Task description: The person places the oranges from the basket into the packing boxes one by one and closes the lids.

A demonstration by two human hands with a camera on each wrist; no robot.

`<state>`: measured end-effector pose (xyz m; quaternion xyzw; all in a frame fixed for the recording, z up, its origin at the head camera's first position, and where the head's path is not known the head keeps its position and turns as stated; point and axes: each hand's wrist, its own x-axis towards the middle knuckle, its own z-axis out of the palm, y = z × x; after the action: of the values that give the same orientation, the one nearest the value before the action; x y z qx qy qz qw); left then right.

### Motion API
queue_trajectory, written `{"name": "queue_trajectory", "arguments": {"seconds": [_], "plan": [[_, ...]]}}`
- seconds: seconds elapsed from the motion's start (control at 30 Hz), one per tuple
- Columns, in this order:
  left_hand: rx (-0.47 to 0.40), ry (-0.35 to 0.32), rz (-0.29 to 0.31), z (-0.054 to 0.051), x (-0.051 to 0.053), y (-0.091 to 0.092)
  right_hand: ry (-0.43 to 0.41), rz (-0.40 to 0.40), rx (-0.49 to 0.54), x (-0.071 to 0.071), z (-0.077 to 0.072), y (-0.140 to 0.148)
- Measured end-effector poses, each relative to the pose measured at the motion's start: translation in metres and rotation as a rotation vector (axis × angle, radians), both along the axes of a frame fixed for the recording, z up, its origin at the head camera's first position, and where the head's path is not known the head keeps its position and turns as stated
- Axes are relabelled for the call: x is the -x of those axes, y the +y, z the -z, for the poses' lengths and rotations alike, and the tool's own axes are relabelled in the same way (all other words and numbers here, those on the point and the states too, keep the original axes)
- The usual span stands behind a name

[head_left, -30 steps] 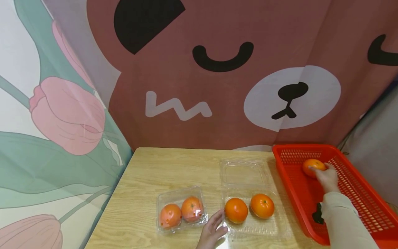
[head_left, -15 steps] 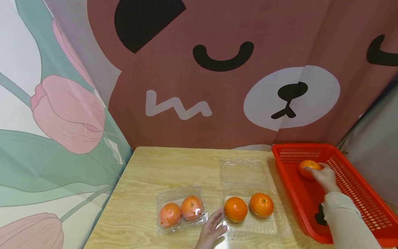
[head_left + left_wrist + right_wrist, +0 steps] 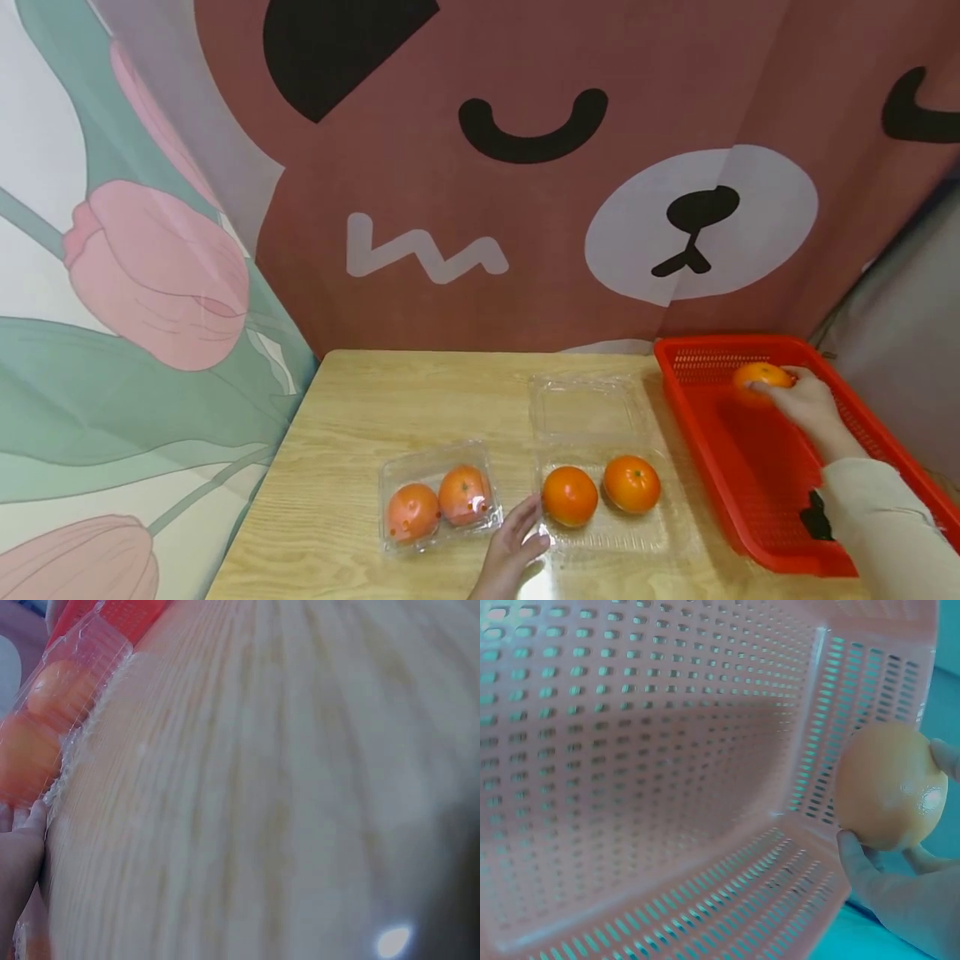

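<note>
My right hand (image 3: 813, 408) grips an orange (image 3: 762, 377) between thumb and fingers, inside the far part of a red plastic basket (image 3: 720, 475). The right wrist view shows the same orange (image 3: 891, 787) close to the perforated wall. My left hand (image 3: 510, 542) rests its fairly straight fingers at the left edge of an open clear plastic clamshell box (image 3: 600, 546). Two oranges sit in that box, a left one (image 3: 570, 497) and a right one (image 3: 632, 484). Its lid (image 3: 588, 408) lies folded back behind them.
A closed clear box (image 3: 438, 496) with two oranges stands left of my left hand. A small black object (image 3: 816, 515) lies in the basket by my right sleeve. The wooden table (image 3: 337, 467) ends at a bear-print cloth (image 3: 420, 317) behind.
My right hand first shifts the orange slightly left, then raises it back to the right, off the basket floor. The left hand stays at the box edge.
</note>
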<state>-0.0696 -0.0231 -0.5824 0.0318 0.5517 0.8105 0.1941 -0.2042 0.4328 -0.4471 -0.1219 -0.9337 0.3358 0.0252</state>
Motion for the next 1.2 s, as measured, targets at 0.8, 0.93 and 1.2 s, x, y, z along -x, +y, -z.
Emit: {"name": "queue_trajectory", "arguments": {"seconds": [0.8, 0.93, 1.2], "plan": [[0.005, 0.027, -0.003, -0.004, 0.002, -0.001, 0.219, -0.111, 0.037, -0.062, -0.052, -0.076], [0.005, 0.035, 0.0, -0.004, 0.001, -0.001, 0.239, -0.148, 0.05, -0.073, -0.052, -0.089], [0.0, 0.029, 0.002, -0.002, 0.001, -0.001, 0.232, -0.215, 0.03, -0.092, -0.053, -0.109]]}}
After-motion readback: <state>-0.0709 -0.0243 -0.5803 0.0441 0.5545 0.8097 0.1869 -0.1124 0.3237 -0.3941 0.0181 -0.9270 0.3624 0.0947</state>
